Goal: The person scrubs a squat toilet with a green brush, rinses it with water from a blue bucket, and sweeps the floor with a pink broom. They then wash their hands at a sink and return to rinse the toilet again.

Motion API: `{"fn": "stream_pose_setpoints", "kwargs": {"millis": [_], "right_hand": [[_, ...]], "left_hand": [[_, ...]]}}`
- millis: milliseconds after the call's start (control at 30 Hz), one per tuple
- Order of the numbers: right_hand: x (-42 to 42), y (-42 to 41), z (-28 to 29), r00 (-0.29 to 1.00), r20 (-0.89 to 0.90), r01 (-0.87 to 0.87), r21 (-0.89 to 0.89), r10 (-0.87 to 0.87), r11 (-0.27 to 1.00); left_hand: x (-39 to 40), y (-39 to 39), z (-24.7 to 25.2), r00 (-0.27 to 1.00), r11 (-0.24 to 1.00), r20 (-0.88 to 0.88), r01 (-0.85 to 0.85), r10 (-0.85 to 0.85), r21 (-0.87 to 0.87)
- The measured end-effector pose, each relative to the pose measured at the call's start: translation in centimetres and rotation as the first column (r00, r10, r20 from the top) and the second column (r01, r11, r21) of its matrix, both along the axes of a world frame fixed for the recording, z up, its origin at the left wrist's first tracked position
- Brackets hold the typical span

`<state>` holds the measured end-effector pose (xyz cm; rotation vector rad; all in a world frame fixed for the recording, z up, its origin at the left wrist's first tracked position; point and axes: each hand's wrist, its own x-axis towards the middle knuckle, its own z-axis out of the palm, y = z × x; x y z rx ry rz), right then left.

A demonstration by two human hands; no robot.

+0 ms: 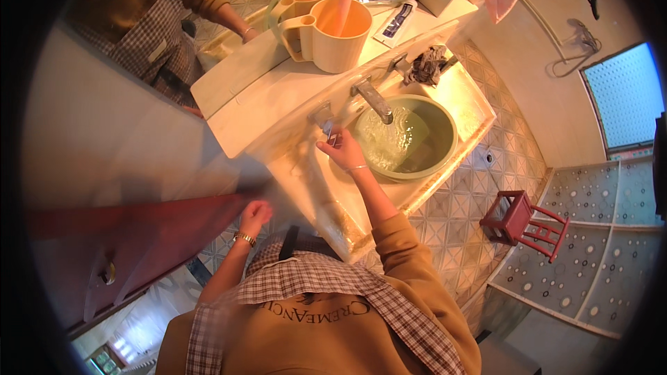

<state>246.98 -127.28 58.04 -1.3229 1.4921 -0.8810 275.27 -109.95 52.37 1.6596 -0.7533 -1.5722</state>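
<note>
My right hand (344, 148) grips the left tap handle (328, 126) on the back ledge of the sink. Beside it, water runs from the metal faucet spout (376, 101) into a round green plastic basin (451, 138), which holds rippling water and rests in the sink (469, 109). A crumpled dark cloth (428, 65) lies by the other tap fitting. My left hand (255, 213), wearing a gold-coloured wristband, hangs off the sink's left end with fingers loosely curled; nothing can be seen in it.
A cream plastic jug (338, 44) with a pink-handled item inside and a toothpaste tube (397, 23) stand on the shelf below a mirror (140, 130). A red door (156, 239) is at the left. A small red chair (513, 219) stands on the tiled floor at the right.
</note>
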Motion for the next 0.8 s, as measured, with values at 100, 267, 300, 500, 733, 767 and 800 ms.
{"fn": "stream_pose_setpoints", "kwargs": {"millis": [100, 267, 300, 500, 733, 767, 800], "right_hand": [[-2.5, 3.3, -4.7, 0.931, 0.286, 0.174, 0.199, -0.227, 0.964], [-7.7, 9.9, -5.6, 0.491, 0.392, 0.58, 0.519, -0.778, 0.628], [-8.3, 10.6, -5.4, 0.375, 0.404, 0.672, 0.501, -0.835, 0.545], [-10.4, 6.3, -4.4, 0.148, 0.288, 0.806, 0.519, -0.946, 0.284], [-11.4, 6.7, -4.8, 0.242, 0.226, 0.821, 0.47, -0.944, 0.323], [-12.3, 7.3, -5.0, 0.276, 0.216, 0.81, 0.472, -0.936, 0.348], [-13.1, 8.2, -5.3, 0.311, 0.202, 0.798, 0.475, -0.929, 0.37]], "left_hand": [[0.4, -0.5, -0.2, 1.0, 1.0, 0.008, 0.011, -0.011, 0.009], [-0.6, -1.9, 0.8, 0.997, 0.997, 0.01, 0.077, -0.077, -0.012], [-1.0, -2.2, 0.8, 0.996, 0.996, -0.007, 0.091, -0.091, -0.023], [-3.0, -3.5, 0.4, 0.976, 0.976, -0.011, 0.215, -0.215, -0.034], [-2.2, -3.5, 0.4, 0.968, 0.967, -0.006, 0.249, -0.25, -0.052], [-2.2, -3.7, 0.5, 0.971, 0.97, -0.011, 0.238, -0.239, -0.058], [-2.2, -3.7, 0.6, 0.973, 0.972, -0.017, 0.227, -0.228, -0.059]]}}
